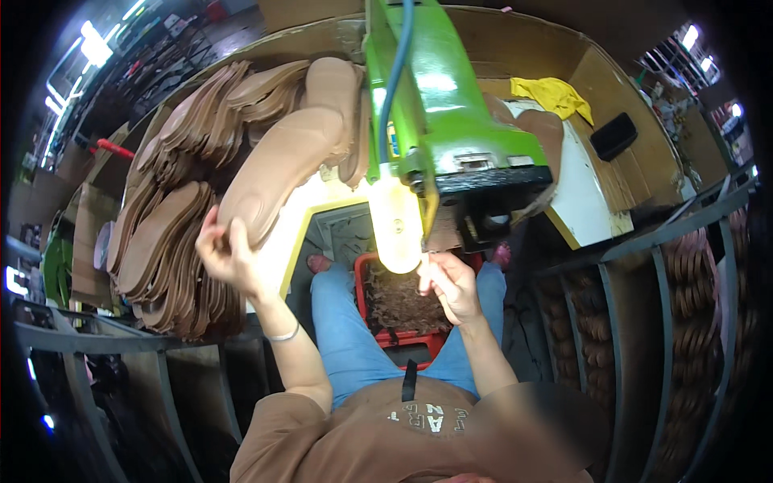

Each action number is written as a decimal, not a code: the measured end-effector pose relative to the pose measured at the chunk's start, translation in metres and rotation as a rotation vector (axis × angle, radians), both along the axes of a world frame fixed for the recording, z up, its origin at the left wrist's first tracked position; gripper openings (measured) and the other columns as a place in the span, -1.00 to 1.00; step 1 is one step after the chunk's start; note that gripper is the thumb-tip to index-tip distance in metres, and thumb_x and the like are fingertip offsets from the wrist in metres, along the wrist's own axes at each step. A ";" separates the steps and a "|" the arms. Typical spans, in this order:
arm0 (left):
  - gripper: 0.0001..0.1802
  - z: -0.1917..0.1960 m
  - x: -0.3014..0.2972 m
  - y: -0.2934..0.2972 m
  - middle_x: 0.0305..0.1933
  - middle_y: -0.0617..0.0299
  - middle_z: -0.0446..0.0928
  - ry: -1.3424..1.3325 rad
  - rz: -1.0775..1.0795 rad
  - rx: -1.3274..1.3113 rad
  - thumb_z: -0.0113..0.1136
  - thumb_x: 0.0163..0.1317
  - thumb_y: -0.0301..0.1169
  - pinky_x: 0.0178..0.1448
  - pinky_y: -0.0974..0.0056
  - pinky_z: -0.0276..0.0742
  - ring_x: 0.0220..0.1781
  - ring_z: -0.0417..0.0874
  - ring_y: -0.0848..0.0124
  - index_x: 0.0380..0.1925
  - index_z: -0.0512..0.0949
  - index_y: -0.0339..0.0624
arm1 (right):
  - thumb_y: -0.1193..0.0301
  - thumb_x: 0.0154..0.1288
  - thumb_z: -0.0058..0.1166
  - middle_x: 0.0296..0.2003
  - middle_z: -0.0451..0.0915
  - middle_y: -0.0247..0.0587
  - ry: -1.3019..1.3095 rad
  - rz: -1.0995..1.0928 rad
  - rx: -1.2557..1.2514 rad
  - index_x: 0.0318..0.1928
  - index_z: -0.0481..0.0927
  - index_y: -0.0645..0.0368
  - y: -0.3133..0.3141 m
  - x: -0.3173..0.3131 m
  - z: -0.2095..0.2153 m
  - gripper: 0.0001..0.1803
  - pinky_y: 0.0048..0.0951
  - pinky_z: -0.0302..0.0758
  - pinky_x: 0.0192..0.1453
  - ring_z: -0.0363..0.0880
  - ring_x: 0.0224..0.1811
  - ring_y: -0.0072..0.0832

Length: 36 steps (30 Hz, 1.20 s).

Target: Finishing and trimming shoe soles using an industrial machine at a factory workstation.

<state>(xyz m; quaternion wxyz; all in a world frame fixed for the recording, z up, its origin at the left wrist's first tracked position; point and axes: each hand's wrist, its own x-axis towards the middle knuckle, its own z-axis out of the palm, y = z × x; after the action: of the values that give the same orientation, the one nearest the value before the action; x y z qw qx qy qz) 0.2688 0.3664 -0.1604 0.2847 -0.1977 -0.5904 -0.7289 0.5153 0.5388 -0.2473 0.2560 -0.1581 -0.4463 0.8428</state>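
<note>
My left hand (228, 251) is at the near end of a brown shoe insole (278, 165), its thumb and fingers closed on the edge. That insole lies on top of others beside the green machine (475, 113). Just right of the machine's bright lamp (396, 229), my right hand (451, 286) is raised with thumb and fingertips pinched together. Whatever is between those fingertips, if anything, is too small to make out. Stacked insoles (165, 241) fan out to the left of my left hand.
Brown scraps fill a red bin (360, 290) between my knees. A yellow cloth (555, 97) and a black phone-like object (613, 137) lie at the right by the cardboard wall (564, 56). Metal racks (668, 322) holding insoles stand to the right; another rack (161, 346) is at left.
</note>
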 end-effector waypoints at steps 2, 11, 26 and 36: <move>-0.66 0.002 0.018 -0.032 0.03 -0.06 0.44 0.030 0.047 0.163 0.15 0.07 -0.67 0.17 0.13 0.43 0.04 0.47 0.26 -0.15 0.33 -0.20 | 0.52 0.30 0.01 -0.49 0.52 -0.31 -0.111 -0.042 0.096 -0.26 0.55 0.32 -0.008 0.008 -0.007 -0.89 -0.63 0.44 -0.39 0.48 -0.50 -0.65; -0.37 -0.010 0.123 -0.025 -0.12 0.07 0.48 -0.470 -0.392 -0.035 0.27 -0.09 -0.67 -0.02 0.29 0.51 -0.10 0.55 0.31 0.05 0.27 -0.31 | 0.38 0.01 0.34 0.05 0.50 -0.04 -0.432 -0.042 0.306 0.16 0.40 0.21 -0.053 0.092 -0.072 -0.34 -0.36 0.39 0.11 0.51 0.05 -0.33; -0.67 -0.035 0.178 0.096 -0.45 0.25 0.60 -0.716 -1.311 -0.581 0.33 0.08 -0.28 -0.30 0.44 0.46 -0.42 0.53 0.59 -0.32 0.61 -0.38 | 0.56 0.14 0.21 0.02 0.50 -0.19 -0.278 0.329 -0.328 0.11 0.40 0.30 -0.108 0.130 -0.074 -0.50 -0.44 0.44 0.12 0.48 0.02 -0.44; -0.75 -0.040 0.170 0.084 -0.36 0.23 0.62 -0.595 -1.094 -0.454 0.24 0.16 -0.43 -0.25 0.46 0.50 -0.36 0.55 0.59 -0.20 0.60 -0.38 | 0.53 0.08 0.27 -0.05 0.53 -0.18 -0.325 0.182 -0.126 0.05 0.44 0.32 -0.106 0.136 -0.043 -0.51 -0.45 0.45 0.07 0.49 -0.02 -0.46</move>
<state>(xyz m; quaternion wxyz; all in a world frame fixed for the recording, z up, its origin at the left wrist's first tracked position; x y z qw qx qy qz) 0.4392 0.4500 -0.2002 -0.3504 -0.3146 -0.5973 -0.6492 0.6513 0.4325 -0.2905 0.0928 -0.2665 -0.4405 0.8522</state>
